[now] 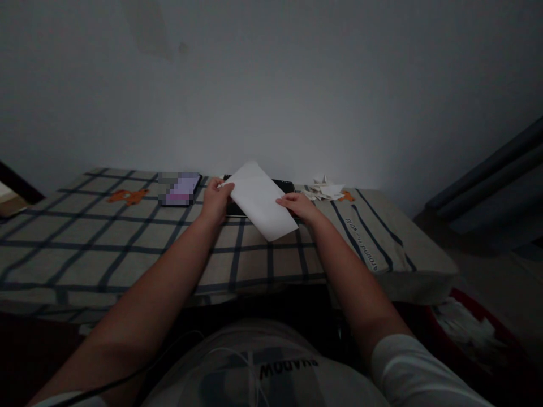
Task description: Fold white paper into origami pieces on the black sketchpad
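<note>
A white sheet of paper [261, 203] is held up at a slant between my two hands, above a dark notebook-like pad [235, 209] on the table. My left hand [216, 198] pinches the sheet at its left edge, thumb on top. On the opposite edge, my right hand [299, 204] grips it between thumb and fingers. The sheet covers much of the dark pad. Just right of my right hand lies a small pile of folded white paper pieces [324, 189], with an orange shape [348, 196] partly under it.
A checked cloth [161, 249] covers the table, which stands against a pale wall [271, 85]. Left of the pad lies a tablet or phone with a blurred purple screen [182, 189], then an orange figure [128, 196]. A red bin [470, 322] with crumpled white paper sits at lower right.
</note>
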Available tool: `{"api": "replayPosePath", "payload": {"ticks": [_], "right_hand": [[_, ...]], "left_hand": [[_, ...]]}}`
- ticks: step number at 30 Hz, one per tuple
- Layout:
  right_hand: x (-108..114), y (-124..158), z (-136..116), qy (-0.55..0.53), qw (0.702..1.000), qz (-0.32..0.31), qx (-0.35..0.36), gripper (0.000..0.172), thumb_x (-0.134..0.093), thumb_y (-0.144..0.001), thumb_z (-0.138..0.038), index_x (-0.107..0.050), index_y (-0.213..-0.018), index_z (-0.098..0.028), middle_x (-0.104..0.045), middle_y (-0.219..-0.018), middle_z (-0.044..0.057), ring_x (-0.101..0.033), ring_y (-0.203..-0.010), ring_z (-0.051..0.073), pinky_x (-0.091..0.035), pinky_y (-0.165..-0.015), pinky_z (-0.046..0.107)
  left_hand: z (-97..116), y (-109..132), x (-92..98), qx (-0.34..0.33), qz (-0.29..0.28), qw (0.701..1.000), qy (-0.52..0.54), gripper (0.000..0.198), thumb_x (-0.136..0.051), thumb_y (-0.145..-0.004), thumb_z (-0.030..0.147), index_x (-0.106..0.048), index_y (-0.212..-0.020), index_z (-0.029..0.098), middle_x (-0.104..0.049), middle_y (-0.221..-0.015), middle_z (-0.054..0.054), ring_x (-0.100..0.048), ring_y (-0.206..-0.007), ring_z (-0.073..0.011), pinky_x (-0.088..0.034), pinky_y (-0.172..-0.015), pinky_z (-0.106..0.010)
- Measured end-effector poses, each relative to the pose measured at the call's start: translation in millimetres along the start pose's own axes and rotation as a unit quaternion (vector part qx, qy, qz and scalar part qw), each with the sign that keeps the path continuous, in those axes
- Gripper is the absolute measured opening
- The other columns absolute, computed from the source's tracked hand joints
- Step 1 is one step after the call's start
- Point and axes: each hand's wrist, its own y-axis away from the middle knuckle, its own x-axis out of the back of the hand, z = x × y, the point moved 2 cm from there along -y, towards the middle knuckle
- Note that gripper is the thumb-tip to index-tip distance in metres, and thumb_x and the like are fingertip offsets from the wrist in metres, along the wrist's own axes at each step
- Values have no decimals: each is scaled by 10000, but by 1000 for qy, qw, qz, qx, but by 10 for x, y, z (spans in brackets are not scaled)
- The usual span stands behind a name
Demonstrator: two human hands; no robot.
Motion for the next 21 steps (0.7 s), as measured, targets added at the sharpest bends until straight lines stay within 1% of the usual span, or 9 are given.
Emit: {"api": "replayPosePath", "payload": {"ticks": [3, 6, 8, 10, 12, 14, 18, 21], "right_hand": [[20, -3, -2, 44, 998, 26, 24, 394, -751, -661, -569, -695, -727, -184, -583, -638, -7, -444, -573, 116, -304, -554, 266], [44, 13, -19, 70, 994, 68, 45, 390, -721, -692, -578, -694, -723, -190, -603, -658, -2, -468, -597, 127, -312, -566, 271], [62, 13, -26, 74, 992, 94, 48, 396, -695, -713, -587, -671, -688, -192, -581, -628, -8, -461, -584, 127, -308, -560, 274], [79, -6, -22, 67, 991, 109, 44, 395, -680, -722, -588, -645, -671, -198, -548, -588, -18, -449, -556, 125, -311, -549, 276], [88, -37, -8, 46, 991, 118, 37, 378, -679, -722, -579, -639, -698, -203, -539, -582, -24, -449, -537, 122, -322, -543, 275], [80, -65, 11, 18, 993, 110, 26, 366, -680, -724, -569, -649, -749, -204, -566, -622, -17, -473, -546, 121, -332, -539, 271], [12, -65, 28, -23, 998, 56, 6, 383, -679, -739, -570, -683, -837, -200, -593, -684, -2, -485, -564, 118, -317, -514, 262], [-35, -26, 7, -40, 999, 23, 9, 393, -699, -731, -574, -684, -818, -191, -564, -659, -15, -437, -539, 105, -317, -518, 261]], "left_hand": [[-48, -21, 18, 20, 15, 999, -26, 291, -678, -621, 299, -443, -776, 223, -534, -694, 37, -526, -591, -123, -410, -517, -214], [-69, -33, 33, 24, 42, 998, -51, 270, -671, -640, 303, -460, -789, 222, -550, -710, 22, -548, -611, -142, -420, -528, -230], [-64, -32, 33, 26, 53, 996, -64, 268, -675, -644, 301, -476, -804, 220, -559, -720, 14, -555, -615, -149, -422, -529, -237], [-52, -23, 20, 37, 47, 995, -74, 266, -675, -643, 286, -481, -812, 220, -555, -711, 15, -547, -594, -147, -410, -515, -235], [-39, 0, -8, 54, 21, 995, -78, 274, -677, -638, 264, -476, -820, 225, -538, -681, 26, -527, -559, -139, -387, -493, -224], [-24, 38, -44, 64, -22, 995, -78, 297, -681, -633, 247, -475, -846, 230, -522, -651, 39, -504, -525, -130, -362, -472, -213], [0, 133, -96, 71, -100, 989, -80, 333, -689, -648, 254, -492, -915, 236, -519, -648, 39, -472, -480, -122, -329, -451, -211], [-3, 169, -100, 85, -131, 984, -83, 340, -686, -661, 261, -497, -943, 241, -519, -659, 33, -481, -480, -128, -338, -458, -220]]}}
